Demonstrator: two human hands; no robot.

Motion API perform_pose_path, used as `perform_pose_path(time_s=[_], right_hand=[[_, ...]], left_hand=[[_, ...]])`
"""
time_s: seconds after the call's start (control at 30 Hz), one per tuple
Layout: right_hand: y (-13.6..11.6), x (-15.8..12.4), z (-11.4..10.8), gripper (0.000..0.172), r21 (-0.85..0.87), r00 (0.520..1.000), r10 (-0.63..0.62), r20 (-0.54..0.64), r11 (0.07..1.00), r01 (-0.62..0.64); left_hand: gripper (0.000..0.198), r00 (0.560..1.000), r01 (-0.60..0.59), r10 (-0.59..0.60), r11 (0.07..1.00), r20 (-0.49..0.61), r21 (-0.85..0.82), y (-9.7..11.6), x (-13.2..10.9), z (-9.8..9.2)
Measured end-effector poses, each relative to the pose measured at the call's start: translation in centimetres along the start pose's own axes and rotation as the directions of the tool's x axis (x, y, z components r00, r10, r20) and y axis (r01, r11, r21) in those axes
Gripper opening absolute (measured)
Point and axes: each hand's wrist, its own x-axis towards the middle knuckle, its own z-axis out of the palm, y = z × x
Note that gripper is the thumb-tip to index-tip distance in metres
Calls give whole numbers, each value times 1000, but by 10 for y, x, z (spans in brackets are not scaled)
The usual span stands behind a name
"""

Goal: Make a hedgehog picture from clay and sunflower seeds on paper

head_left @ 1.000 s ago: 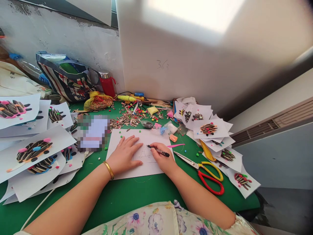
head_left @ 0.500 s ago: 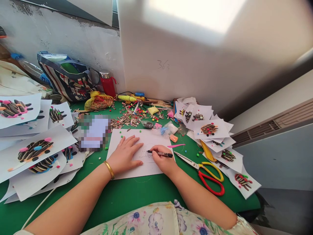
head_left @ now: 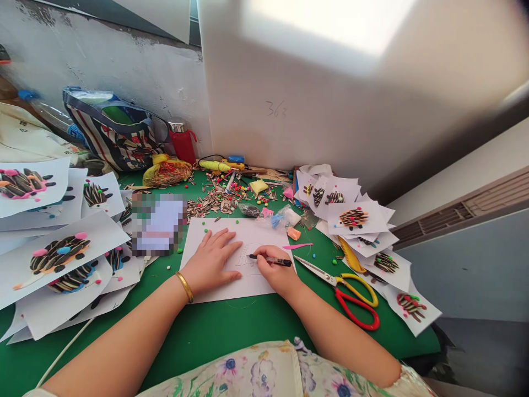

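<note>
My left hand (head_left: 212, 262) lies flat on a white paper sheet (head_left: 248, 231), fingers apart, holding nothing. A gold bangle (head_left: 184, 287) circles that wrist. My right hand (head_left: 276, 270) grips a black marker (head_left: 273, 260), its tip on a faint line drawing (head_left: 243, 258) between my hands. The sheet rests on a green table mat (head_left: 231, 322). Part of the drawing is hidden by my right hand.
Papers with sunflower-seed hedgehog pictures (head_left: 58, 253) pile up on both sides. Loose seeds (head_left: 210, 205) and coloured clay bits lie behind the sheet. Yellow-and-red scissors (head_left: 343, 292) sit to the right. A striped bag (head_left: 111, 132) and red flask (head_left: 182, 144) stand against the wall.
My right hand has shifted slightly rightward on the sheet, and the marker now lies flatter, its tip a little nearer me. My left hand has stayed in place.
</note>
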Motion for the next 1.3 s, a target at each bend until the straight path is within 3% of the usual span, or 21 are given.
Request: perform_pose_path(time_s=[1.03, 1.3], right_hand=[[6, 2, -6, 19, 3, 998, 18, -63, 1000, -18], [7, 4, -4, 20, 4, 1000, -9, -22, 1000, 9]], left_hand=[[75, 1000, -4, 3, 1000, -17, -19, 0, 0, 1], [75, 1000, -9, 9, 1000, -14, -12, -2, -1, 2]])
